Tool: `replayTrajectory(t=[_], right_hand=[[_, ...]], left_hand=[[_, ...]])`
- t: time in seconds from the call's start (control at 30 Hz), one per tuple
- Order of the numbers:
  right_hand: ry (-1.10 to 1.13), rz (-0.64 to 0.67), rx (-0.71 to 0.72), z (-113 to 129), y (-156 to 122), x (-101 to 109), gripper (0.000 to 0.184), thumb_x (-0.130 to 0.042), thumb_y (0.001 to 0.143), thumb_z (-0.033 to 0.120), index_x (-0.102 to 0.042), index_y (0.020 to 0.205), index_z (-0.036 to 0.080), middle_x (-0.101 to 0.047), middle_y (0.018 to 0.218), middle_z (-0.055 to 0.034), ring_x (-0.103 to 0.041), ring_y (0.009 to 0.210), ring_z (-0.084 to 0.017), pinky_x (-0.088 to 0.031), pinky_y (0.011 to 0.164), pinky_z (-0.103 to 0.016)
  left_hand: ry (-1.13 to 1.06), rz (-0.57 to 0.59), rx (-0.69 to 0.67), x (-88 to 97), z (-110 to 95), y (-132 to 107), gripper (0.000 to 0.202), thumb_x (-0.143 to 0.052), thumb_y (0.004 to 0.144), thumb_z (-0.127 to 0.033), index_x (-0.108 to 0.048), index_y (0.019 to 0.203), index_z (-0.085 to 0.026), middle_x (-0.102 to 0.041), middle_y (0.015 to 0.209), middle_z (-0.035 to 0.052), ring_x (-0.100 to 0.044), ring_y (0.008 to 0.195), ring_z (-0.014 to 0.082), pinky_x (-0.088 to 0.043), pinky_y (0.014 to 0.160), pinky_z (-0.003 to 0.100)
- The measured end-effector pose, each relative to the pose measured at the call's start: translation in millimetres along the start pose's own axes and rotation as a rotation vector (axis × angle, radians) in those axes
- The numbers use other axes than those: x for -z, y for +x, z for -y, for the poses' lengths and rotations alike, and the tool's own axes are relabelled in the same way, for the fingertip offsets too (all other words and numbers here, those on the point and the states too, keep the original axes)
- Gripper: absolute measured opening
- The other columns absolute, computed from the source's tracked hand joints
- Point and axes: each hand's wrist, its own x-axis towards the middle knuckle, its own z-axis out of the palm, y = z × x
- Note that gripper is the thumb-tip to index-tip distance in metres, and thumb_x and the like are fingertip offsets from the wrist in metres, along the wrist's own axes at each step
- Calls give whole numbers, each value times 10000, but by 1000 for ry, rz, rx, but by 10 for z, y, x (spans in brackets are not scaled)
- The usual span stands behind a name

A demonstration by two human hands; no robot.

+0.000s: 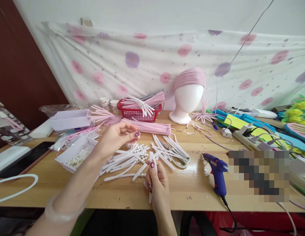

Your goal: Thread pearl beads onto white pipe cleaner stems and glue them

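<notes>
My right hand [156, 178] is closed around white pipe cleaners [151, 156], whose tips rise above the thumb; a short end shows below the fist. Up and to the left, my left hand [120, 135] is in a pinch above a small paper cup [131, 144]. Whatever sits between its fingertips is too small to make out. White pearl beads [141, 149] lie beside the cup. Loose white pipe cleaners [120, 163] spread under and beside the left hand. Right of them, scissors [180, 161] with pale handles lie partly beneath more white stems.
A blue glue gun [217, 173] lies to the right, its cord running off the table edge. Behind are a bundle of pink pipe cleaners [152, 127], a red basket [140, 114] and a white foam head [188, 101]. A bead box [68, 160] and phone [26, 159] are left.
</notes>
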Motion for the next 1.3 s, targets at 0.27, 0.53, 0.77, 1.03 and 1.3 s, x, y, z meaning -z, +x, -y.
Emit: replayTrajectory(t=[0.27,0.53,0.77,1.03,1.3], right_hand=[[-156,73,-6,-28,-119,-46,450,-803,835,583,-648,674,193,-466,508,67,-343,474,-85,-290,478,-231],[-267,58,-23,11,-194,-79,406,-802,853,487,-620,630,201,-480,504,58,-350,485,-102,-300,497,-252],[-392,-35,-46,32,-231,-132,403,-779,854,497,-610,633,206,-478,523,50,-367,500,-115,-322,502,-257],[-476,-13,73,-24,-208,-105,354,-727,915,406,-619,648,200,-443,545,55,-336,508,-111,-297,488,-250],[-513,-14,73,0,-208,-133,366,-701,921,341,-543,621,203,-430,561,58,-335,526,-107,-290,494,-245]], left_hand=[[-745,-78,250,-296,500,-655,343,-960,652,-253,-668,813,-174,-736,702,-7,-742,662,126,-641,655,202],[-1032,-177,408,-277,635,-693,214,-755,818,39,-784,791,-171,-835,833,5,-800,723,102,-652,692,147],[-1145,-245,529,-345,651,-667,265,-612,931,43,-816,843,-101,-803,725,53,-778,635,114,-644,625,151],[-1210,-260,538,-414,678,-706,91,-824,845,-122,-786,769,-153,-760,675,22,-759,665,128,-651,649,180],[-1241,-376,674,-491,627,-696,322,-518,1035,-62,-759,830,-123,-744,722,25,-754,646,96,-651,635,150]])
